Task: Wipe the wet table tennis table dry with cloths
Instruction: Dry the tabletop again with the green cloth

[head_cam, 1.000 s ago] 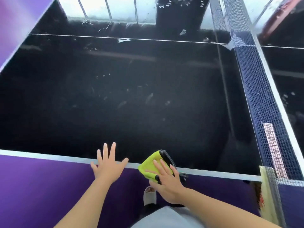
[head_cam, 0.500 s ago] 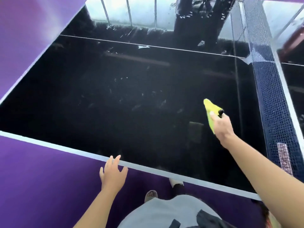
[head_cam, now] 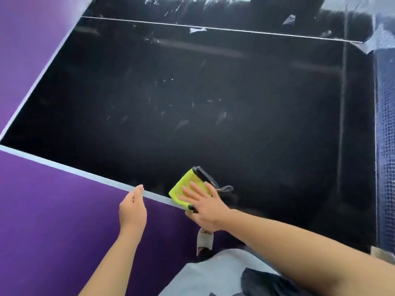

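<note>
Closest in, a grey slipper (head_cam: 204, 240) stands on the purple floor (head_cam: 53, 221), right under the near edge of the shiny black table tennis table (head_cam: 267, 146). The left hand (head_cam: 132, 208) has loosely bent fingers and holds nothing. Its tips touch the white near edge, most likely to keep the person steady while leaning in.

Just to its right, the right hand (head_cam: 205, 207) lies flat with its fingers spread. It presses down on the folded yellow-green cloth with a black rim (head_cam: 187, 185). A flat hand pushes more of the cloth onto the wet top. The cloth sits on the near edge, partly over the white line.

Farther out, small water drops (head_cam: 181, 122) shine in the middle of the table, so that part looks not yet dry. The blue mesh net (head_cam: 384, 146) runs along the right side.
</note>
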`<move>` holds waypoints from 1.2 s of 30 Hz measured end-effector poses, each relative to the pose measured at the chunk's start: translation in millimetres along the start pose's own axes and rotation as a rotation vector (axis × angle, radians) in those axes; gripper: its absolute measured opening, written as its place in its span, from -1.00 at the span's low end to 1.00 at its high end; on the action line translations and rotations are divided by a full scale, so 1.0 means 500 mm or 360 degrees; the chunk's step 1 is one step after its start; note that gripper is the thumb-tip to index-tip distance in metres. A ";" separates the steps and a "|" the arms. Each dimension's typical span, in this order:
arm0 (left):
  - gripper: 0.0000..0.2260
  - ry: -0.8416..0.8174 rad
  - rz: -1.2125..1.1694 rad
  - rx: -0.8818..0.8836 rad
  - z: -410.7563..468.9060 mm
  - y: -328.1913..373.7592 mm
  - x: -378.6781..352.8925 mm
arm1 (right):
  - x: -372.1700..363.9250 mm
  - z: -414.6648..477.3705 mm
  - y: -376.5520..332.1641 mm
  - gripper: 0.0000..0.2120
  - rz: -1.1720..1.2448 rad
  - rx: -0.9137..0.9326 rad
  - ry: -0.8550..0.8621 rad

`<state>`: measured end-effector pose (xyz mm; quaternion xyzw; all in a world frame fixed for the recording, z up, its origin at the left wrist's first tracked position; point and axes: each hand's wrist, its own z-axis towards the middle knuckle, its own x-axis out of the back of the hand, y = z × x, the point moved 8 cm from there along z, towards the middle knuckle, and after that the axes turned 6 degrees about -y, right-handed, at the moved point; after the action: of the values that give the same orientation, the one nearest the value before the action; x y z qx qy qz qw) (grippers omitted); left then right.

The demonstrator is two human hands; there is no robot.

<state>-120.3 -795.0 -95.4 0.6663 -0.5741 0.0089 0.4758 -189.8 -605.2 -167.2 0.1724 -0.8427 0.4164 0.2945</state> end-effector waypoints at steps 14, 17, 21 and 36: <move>-0.59 -0.0880 -0.0255 -0.0324 -0.040 0.077 -0.251 | 0.080 -0.346 0.045 -0.71 0.2709 -0.0499 0.0662; -0.61 -0.1068 -0.0079 -0.0521 -0.115 0.117 -0.353 | 0.105 -0.515 0.128 -0.63 0.3045 -0.0462 0.1400; -0.59 -0.1174 0.0325 -0.0815 -0.196 0.157 -0.460 | 0.157 -0.694 0.244 -0.70 0.2635 -0.0721 0.2043; -0.30 -0.0713 0.1294 -0.0791 -0.140 0.062 -0.473 | -0.017 -0.468 0.404 -0.48 0.0212 -0.0944 0.0669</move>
<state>-187.5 -567.6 -169.5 0.2424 -0.8587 -0.0862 0.4433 -208.8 -297.0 -181.5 -0.0652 -0.8573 0.1985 0.4705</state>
